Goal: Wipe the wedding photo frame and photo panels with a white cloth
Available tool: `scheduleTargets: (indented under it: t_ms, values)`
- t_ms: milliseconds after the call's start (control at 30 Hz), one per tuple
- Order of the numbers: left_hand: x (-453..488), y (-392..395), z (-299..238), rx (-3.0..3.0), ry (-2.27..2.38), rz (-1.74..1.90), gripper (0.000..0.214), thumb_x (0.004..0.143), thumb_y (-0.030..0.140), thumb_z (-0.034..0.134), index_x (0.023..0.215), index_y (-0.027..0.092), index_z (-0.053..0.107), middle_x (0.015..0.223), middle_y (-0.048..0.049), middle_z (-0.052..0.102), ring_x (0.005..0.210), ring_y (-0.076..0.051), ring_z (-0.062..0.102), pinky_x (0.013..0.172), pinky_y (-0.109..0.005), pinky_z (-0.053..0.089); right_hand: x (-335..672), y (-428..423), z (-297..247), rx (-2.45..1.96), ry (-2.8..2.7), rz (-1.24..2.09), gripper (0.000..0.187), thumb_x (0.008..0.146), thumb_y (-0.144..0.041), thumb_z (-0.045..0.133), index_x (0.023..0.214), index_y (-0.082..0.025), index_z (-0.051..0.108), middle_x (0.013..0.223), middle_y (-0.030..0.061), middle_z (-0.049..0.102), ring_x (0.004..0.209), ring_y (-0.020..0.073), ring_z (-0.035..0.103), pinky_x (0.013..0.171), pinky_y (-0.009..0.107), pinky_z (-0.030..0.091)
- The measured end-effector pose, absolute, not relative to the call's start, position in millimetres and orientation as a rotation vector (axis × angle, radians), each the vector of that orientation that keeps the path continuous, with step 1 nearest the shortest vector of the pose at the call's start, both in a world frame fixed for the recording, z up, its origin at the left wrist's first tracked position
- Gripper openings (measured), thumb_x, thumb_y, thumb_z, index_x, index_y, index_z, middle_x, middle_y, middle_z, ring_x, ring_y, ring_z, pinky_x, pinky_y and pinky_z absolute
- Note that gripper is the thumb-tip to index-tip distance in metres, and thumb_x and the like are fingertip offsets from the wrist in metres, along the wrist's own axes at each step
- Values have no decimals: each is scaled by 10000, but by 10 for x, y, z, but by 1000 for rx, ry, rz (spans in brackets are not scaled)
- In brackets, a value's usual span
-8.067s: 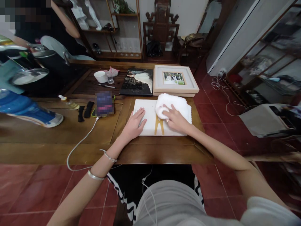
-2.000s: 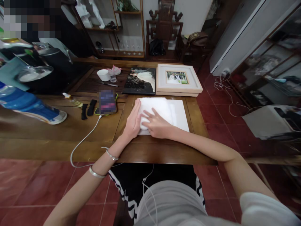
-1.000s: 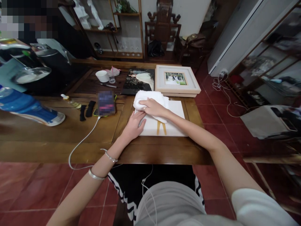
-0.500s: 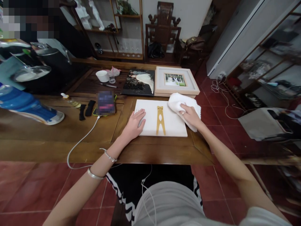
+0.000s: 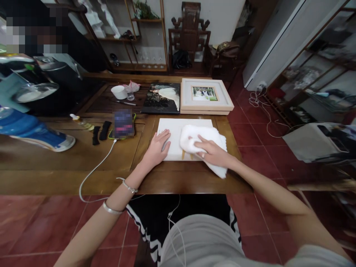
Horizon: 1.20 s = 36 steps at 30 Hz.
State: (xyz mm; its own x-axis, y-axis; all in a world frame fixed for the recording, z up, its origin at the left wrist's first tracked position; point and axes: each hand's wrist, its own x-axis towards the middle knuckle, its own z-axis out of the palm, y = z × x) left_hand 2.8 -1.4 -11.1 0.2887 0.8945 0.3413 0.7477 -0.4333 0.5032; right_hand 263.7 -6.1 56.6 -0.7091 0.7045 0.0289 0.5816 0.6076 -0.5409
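A white flat board (image 5: 174,130) with a gold clothespin-shaped mark lies on the wooden table (image 5: 116,167) in front of me. My left hand (image 5: 157,147) rests flat and open on the board's near left corner. My right hand (image 5: 210,152) grips a white cloth (image 5: 204,138) and presses it onto the board's near right part, covering most of the gold mark. The cloth hangs over the board's right and front edges.
Behind the board lie a dark photo print (image 5: 162,97) and a framed picture (image 5: 205,95). A phone (image 5: 123,124) on a white cable, two black items (image 5: 100,131) and a small bottle (image 5: 81,121) sit to the left. A white cup (image 5: 119,91) stands farther back. A person sits at far left.
My right hand has swept the cloth from the board's far right corner down to its near middle, hiding the gold mark again. My left hand has stayed in place.
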Motion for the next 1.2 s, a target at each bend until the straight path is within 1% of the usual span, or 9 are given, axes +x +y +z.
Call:
scheduleTargets:
  t_ms: [200, 333, 500, 633, 733, 867, 1000, 1100, 1200]
  values:
    - [16, -3, -114, 2296, 1506, 866, 382, 931, 267, 416, 1261, 161, 576, 1392, -152, 539, 1351, -269, 442, 1135, -567, 267, 2251, 609, 440, -1078, -2518, 501, 186, 851, -111, 368, 854, -207, 526, 885, 31, 661, 1065, 251, 626, 1099, 518, 321]
    - [15, 1, -112, 2293, 1497, 883, 385, 926, 257, 421, 1259, 148, 580, 1386, -160, 542, 1347, -271, 448, 1137, -557, 272, 2170, 487, 365, -957, -2617, 403, 275, 788, -56, 407, 984, -172, 561, 1212, 121, 637, 1374, 247, 395, 1158, 521, 220]
    - [21, -2, -104, 2291, 1495, 879, 389, 919, 244, 420, 1265, 157, 574, 1385, -154, 546, 1348, -274, 445, 1138, -563, 270, 2239, -169, 415, -911, -2705, 456, 322, 776, -42, 433, 1046, -147, 574, 1373, 194, 536, 1432, 240, 292, 1178, 544, 173]
    - [10, -4, -95, 2306, 1495, 835, 417, 889, 187, 403, 1273, 145, 559, 1406, -154, 524, 1364, -271, 423, 1146, -565, 253, 2295, -553, 576, -764, -2809, 627, 295, 776, -53, 460, 1009, -182, 587, 1363, 143, 556, 1427, 210, 303, 1198, 490, 184]
    - [4, -2, -98, 2311, 1484, 817, 435, 876, 164, 395, 1281, 143, 552, 1417, -147, 515, 1374, -263, 408, 1156, -553, 244, 2316, -543, 635, -760, -2810, 695, 297, 786, -47, 443, 992, -208, 585, 1281, 81, 619, 1371, 203, 403, 1186, 458, 239]
    - [16, 6, -122, 2291, 1493, 874, 393, 917, 230, 409, 1266, 150, 569, 1395, -150, 536, 1355, -270, 435, 1144, -564, 258, 2285, -153, 589, -1044, -2726, 572, 244, 825, -77, 417, 962, -196, 581, 1082, 76, 686, 1186, 259, 574, 1096, 490, 360]
    - [28, 8, -131, 2253, 1481, 914, 388, 940, 274, 408, 1265, 152, 581, 1381, -153, 549, 1344, -280, 450, 1139, -575, 254, 2141, 354, 492, -1236, -2609, 406, 237, 857, -102, 400, 993, -188, 574, 1012, 78, 692, 1128, 269, 599, 1059, 492, 376]
    - [17, -5, -110, 2208, 1436, 973, 451, 981, 343, 349, 1356, 152, 513, 1437, -152, 490, 1381, -276, 395, 1148, -553, 251, 1972, 519, 436, -1215, -2581, 285, 280, 846, -83, 408, 1052, -162, 582, 1146, 126, 665, 1256, 272, 518, 1113, 510, 294]
    - [-6, -21, -84, 2200, 1313, 1138, 537, 1008, 424, 279, 1470, 165, 364, 1539, -132, 339, 1441, -249, 273, 1175, -482, 230, 1835, 407, 414, -1063, -2694, 222, 291, 818, -82, 471, 1073, -133, 601, 1306, 196, 580, 1387, 284, 366, 1146, 539, 221]
